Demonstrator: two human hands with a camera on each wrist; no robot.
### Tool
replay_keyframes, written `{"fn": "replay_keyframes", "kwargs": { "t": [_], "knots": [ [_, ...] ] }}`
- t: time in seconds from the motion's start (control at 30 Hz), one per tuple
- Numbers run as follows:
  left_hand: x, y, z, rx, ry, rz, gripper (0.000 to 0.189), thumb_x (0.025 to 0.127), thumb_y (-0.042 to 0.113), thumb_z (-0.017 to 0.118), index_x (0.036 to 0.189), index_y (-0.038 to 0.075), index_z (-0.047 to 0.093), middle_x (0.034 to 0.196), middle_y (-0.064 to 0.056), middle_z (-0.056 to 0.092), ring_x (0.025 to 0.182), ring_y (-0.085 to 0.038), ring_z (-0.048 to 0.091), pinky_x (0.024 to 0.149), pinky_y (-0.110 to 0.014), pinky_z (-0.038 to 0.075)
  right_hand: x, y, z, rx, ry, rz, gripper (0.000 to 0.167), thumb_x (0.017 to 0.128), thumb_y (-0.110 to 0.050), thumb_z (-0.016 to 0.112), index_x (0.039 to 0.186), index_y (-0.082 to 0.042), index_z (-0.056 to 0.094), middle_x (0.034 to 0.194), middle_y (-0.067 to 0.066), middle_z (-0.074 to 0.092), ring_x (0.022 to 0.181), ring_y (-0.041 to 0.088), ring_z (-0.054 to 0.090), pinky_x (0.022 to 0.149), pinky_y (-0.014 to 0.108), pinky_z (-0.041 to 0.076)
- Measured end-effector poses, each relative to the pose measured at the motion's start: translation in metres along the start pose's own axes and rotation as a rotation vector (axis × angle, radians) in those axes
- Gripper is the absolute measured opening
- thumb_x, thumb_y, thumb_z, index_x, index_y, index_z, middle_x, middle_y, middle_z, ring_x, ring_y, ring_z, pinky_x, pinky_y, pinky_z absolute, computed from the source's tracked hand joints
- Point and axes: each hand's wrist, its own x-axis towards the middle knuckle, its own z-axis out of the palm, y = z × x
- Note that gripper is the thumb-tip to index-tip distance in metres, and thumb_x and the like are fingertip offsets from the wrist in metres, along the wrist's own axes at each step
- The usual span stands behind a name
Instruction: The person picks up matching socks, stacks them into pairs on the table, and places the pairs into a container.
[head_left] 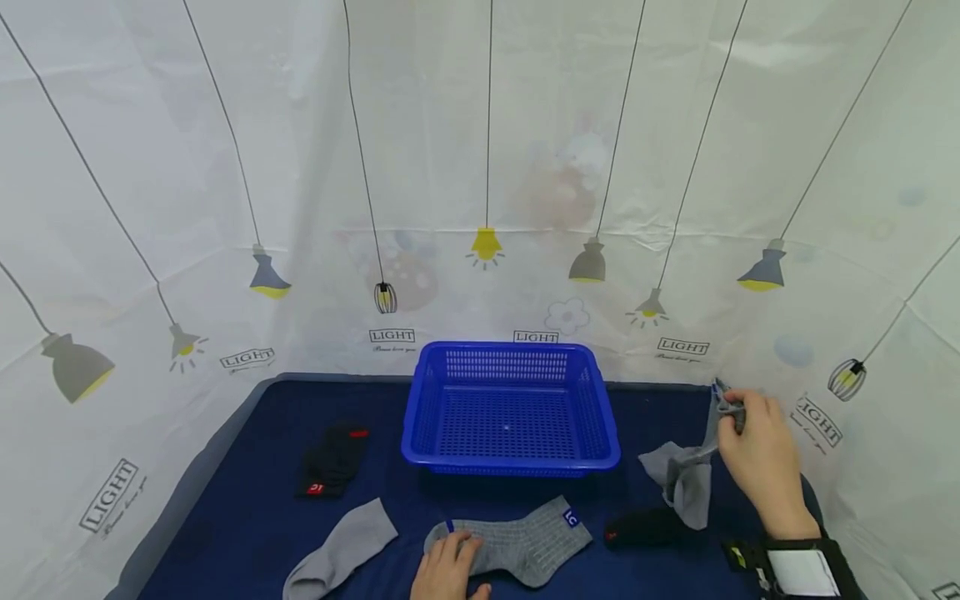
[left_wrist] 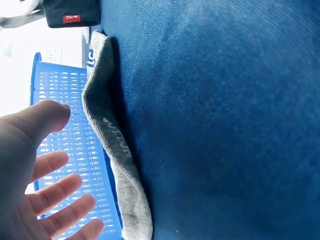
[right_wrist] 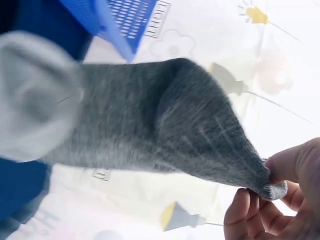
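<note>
My right hand (head_left: 765, 454) pinches one end of a grey sock (right_wrist: 145, 115) between thumb and fingers, and the sock hangs from it at the right of the table. At its lower end it overlaps a light grey sock (head_left: 690, 492), blurred in the right wrist view. In front of me lies a grey ribbed sock (head_left: 517, 542) with a blue LC tag. My left hand (head_left: 444, 568) is at this sock's left end, fingers extended. In the left wrist view its thumb and fingers are spread, with nothing gripped.
A blue plastic basket (head_left: 510, 463) stands at the back middle of the dark blue table. Left of it lie black socks (head_left: 332, 458) with red tags. A light grey sock (head_left: 341, 550) is at front left, a black sock (head_left: 647, 528) at front right. A printed curtain (head_left: 450, 125) hangs behind.
</note>
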Motion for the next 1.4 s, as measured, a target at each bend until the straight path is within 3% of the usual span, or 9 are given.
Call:
{"fn": "replay_keyframes", "kwargs": {
  "t": [0.13,0.23,0.4,0.77,1.13,1.4],
  "knots": [
    [0.0,0.0,0.0,-0.004,0.005,-0.001,0.044,0.085,0.04,0.073,0.121,0.015,0.065,0.123,-0.008,0.062,0.103,-0.03,0.061,0.076,-0.044,0.051,0.002,-0.011,-0.001,0.015,0.066,-0.058,0.026,0.085,0.008,0.056,0.111,0.011,0.061,0.106,0.034,0.057,0.083,0.044,0.055,0.057,0.044,0.038],
    [-0.001,0.001,0.002,0.005,0.016,0.002,0.045,0.085,0.041,0.073,0.121,0.015,0.065,0.123,-0.008,0.062,0.103,-0.03,0.061,0.077,-0.044,0.052,-0.002,-0.018,0.004,0.024,0.087,-0.099,0.026,0.083,0.009,0.058,0.108,0.01,0.062,0.103,0.032,0.058,0.078,0.041,0.054,0.055,0.043,0.037],
    [-0.003,0.0,0.005,0.031,0.039,0.01,0.046,0.085,0.042,0.072,0.121,0.015,0.065,0.122,-0.007,0.062,0.102,-0.029,0.061,0.078,-0.044,0.052,-0.018,-0.024,0.022,0.039,0.039,-0.138,0.024,0.083,0.009,0.06,0.107,0.007,0.062,0.097,0.027,0.057,0.067,0.026,0.051,0.053,0.033,0.035],
    [-0.004,-0.001,0.006,0.037,0.035,0.006,0.045,0.086,0.043,0.071,0.121,0.016,0.065,0.122,-0.007,0.062,0.103,-0.03,0.061,0.078,-0.044,0.052,-0.045,-0.045,0.045,0.071,-0.06,-0.153,0.022,0.083,0.007,0.063,0.104,0.002,0.064,0.095,0.021,0.059,0.068,0.019,0.054,0.053,0.028,0.039],
    [-0.003,-0.005,0.001,0.009,-0.01,-0.001,0.046,0.086,0.041,0.073,0.123,0.015,0.065,0.123,-0.007,0.062,0.104,-0.029,0.061,0.077,-0.041,0.051,-0.049,-0.071,0.054,0.094,-0.068,-0.23,0.021,0.082,0.006,0.067,0.103,0.001,0.064,0.091,0.014,0.061,0.065,0.012,0.048,0.053,0.027,0.039],
    [-0.004,-0.009,-0.003,0.008,-0.02,-0.006,0.046,0.086,0.04,0.073,0.123,0.014,0.064,0.124,-0.008,0.061,0.105,-0.029,0.061,0.075,-0.038,0.05,-0.044,-0.098,0.057,0.16,-0.089,-0.307,0.022,0.082,0.006,0.069,0.102,-0.002,0.063,0.086,0.007,0.059,0.069,0.01,0.053,0.056,0.026,0.047]
  ]
}}
